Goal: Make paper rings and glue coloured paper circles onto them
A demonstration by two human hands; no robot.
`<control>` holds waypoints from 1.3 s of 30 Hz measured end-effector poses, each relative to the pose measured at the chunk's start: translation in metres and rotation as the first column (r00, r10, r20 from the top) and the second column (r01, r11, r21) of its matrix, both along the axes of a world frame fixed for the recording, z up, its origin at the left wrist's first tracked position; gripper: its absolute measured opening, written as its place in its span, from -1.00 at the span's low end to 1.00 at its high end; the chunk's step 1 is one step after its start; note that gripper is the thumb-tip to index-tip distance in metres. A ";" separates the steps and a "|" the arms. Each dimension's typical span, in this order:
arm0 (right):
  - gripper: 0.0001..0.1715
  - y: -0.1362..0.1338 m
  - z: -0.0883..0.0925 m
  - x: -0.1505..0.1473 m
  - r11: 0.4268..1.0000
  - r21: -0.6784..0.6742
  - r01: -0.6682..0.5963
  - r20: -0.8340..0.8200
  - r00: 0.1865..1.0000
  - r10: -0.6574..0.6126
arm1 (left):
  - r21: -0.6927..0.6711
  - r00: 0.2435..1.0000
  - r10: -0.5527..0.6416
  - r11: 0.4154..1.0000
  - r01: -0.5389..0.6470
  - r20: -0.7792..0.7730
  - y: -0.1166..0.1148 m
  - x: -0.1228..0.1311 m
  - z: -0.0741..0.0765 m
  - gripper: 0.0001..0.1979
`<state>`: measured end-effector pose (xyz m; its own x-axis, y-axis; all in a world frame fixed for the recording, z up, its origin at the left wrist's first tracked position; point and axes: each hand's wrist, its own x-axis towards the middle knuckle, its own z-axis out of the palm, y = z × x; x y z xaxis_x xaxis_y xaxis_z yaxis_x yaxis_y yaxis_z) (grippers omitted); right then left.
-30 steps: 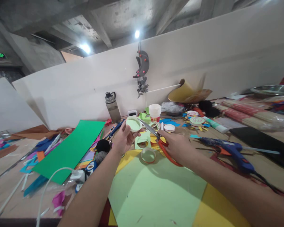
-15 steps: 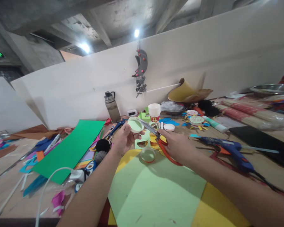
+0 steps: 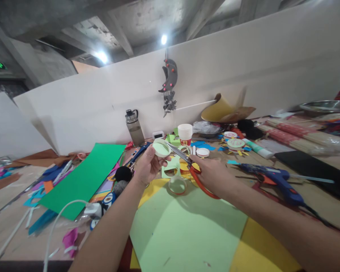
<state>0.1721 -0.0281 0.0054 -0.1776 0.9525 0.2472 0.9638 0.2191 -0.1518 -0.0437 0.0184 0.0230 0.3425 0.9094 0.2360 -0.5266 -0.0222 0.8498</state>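
Between the thumb and fingers of my left hand (image 3: 149, 166) is a small round disc (image 3: 161, 147), light green on its face with a pale rim. My right hand (image 3: 211, 172) grips orange-handled scissors (image 3: 198, 179), their blades pointing up and left to the disc's right edge. Whether the blades touch the disc I cannot tell. Below the hands, a ring-shaped roll of tape (image 3: 177, 185) rests on a light green paper sheet (image 3: 187, 230). Cut green paper scraps (image 3: 170, 172) with round holes lie just behind it.
A blue glue gun (image 3: 274, 177) lies at the right. Stacked paper cups (image 3: 185, 133) and a water bottle (image 3: 135, 128) stand near the white partition. At left are a green sheet (image 3: 85, 177) and a white plug with cable (image 3: 93, 210). Decorated discs (image 3: 236, 144) lie behind the right hand.
My left hand has shifted very slightly left with the disc, which is tilted a little differently. The scissors stay almost in the same place beside it.
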 end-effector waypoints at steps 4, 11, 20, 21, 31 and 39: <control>-0.54 0.001 -0.001 0.000 1.000 -0.006 0.006 0.002 1.000 -0.006 | -0.006 1.000 0.007 1.000 -0.007 0.005 0.001 -0.001 0.000 -0.52; -0.53 0.001 0.002 -0.002 1.000 -0.019 0.004 0.018 1.000 -0.004 | -0.022 1.000 0.012 1.000 -0.012 0.016 0.002 -0.001 0.000 -0.52; -0.55 0.001 0.001 0.000 1.000 -0.029 0.003 0.026 1.000 -0.002 | -0.061 1.000 0.016 0.998 -0.015 0.004 0.002 -0.002 0.001 -0.56; -0.55 0.001 0.001 0.000 0.999 -0.033 0.007 0.024 1.000 -0.006 | -0.063 1.000 0.017 0.998 -0.016 0.004 0.002 -0.002 0.001 -0.57; -0.55 0.001 0.003 -0.003 0.998 -0.054 0.010 0.000 1.000 -0.010 | -0.117 0.999 0.029 0.993 -0.026 0.025 0.002 -0.004 0.003 -0.64; -0.52 0.002 0.000 0.000 0.998 -0.059 0.014 0.012 1.000 -0.013 | -0.115 1.000 0.006 0.993 -0.004 0.024 0.004 -0.005 0.004 -0.61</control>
<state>0.1717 -0.0258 0.0057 -0.1672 0.9677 0.1888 0.9683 0.1972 -0.1531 -0.0489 0.0223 0.0266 0.3333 0.9327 0.1381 -0.5476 0.0722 0.8336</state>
